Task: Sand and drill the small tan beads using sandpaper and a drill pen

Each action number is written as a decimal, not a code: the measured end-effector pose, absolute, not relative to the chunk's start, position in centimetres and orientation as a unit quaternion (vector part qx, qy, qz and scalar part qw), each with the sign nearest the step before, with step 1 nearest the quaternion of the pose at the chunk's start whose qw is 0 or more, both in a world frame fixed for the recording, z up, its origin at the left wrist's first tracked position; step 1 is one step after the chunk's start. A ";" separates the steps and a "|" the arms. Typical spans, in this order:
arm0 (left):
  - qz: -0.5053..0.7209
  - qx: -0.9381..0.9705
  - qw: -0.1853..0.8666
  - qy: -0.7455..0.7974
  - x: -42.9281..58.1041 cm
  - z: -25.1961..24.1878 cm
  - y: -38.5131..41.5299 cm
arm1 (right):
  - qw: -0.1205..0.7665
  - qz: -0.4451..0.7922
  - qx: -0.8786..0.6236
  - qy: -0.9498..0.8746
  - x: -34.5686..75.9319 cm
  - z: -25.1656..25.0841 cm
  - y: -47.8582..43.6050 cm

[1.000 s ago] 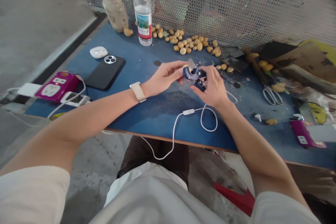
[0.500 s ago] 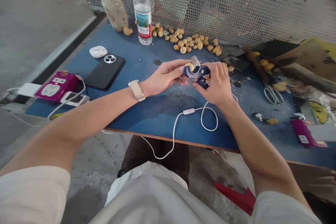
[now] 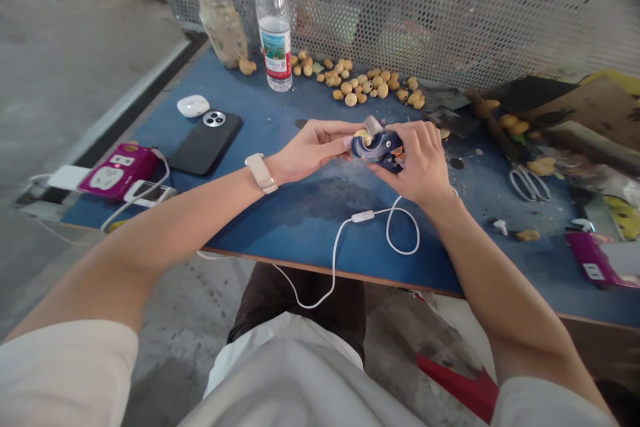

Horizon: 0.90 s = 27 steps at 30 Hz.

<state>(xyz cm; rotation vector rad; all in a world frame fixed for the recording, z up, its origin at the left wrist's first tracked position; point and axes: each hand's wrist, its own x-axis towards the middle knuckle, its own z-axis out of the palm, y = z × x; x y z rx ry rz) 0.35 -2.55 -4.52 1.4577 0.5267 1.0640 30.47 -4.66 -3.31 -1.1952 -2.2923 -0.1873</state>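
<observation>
Both hands meet above the blue table (image 3: 295,220). My right hand (image 3: 420,163) is closed around a blue hand cutter (image 3: 376,149) with a raised silver blade (image 3: 373,125). A small yellow fruit (image 3: 363,138) sits in the cutter's jaw. My left hand (image 3: 313,150), with a beige watch strap (image 3: 261,173) on its wrist, reaches in from the left, and its fingertips press against the cutter and fruit. My right fingers hide the cutter's lower handle.
Behind my hands lie a pile of small tan fruits (image 3: 360,83), a plastic water bottle (image 3: 273,30) and a jar (image 3: 223,30). A phone (image 3: 206,141) and magenta power strip (image 3: 117,171) are to the left. Scissors (image 3: 529,185) are to the right. A white cable (image 3: 365,216) loops near the table edge.
My hands have drawn closer around the cutter, and my right hand now covers more of its handle. The whole scene has shifted slightly in view as my head moved.
</observation>
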 end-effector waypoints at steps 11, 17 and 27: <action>0.440 0.583 0.652 0.203 0.6 -4.0 -2.9 | 0.271 -0.077 -0.433 -0.856 30.7 -4.1 -4.1; 0.399 0.594 0.674 0.181 -0.1 -3.0 -3.2 | 0.273 -0.077 -0.404 -0.870 31.1 -3.9 -3.8; 0.391 0.618 0.652 0.199 -0.1 -2.8 -3.5 | 0.268 -0.063 -0.412 -0.868 31.4 -3.5 -3.8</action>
